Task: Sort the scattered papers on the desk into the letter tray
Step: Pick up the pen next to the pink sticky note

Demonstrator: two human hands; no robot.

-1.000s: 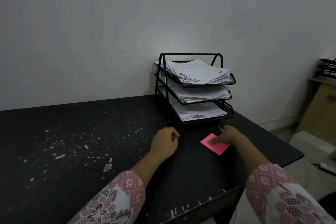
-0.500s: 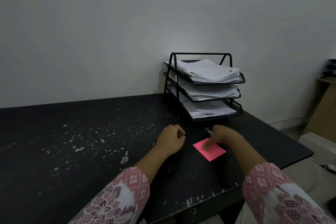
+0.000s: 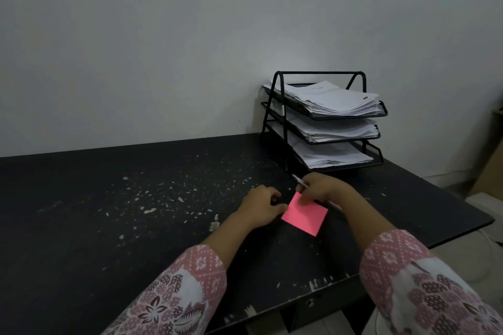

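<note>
Our left hand (image 3: 260, 207) lies curled at the left corner of the note (image 3: 306, 216) on the desk (image 3: 136, 226); we cannot tell whether it pinches it. Our right hand (image 3: 324, 189) grips a pen (image 3: 298, 180), mostly hidden, and touches the note. Beyond, papers (image 3: 326, 98) fill the three tiers of the tray (image 3: 318, 72).
</note>
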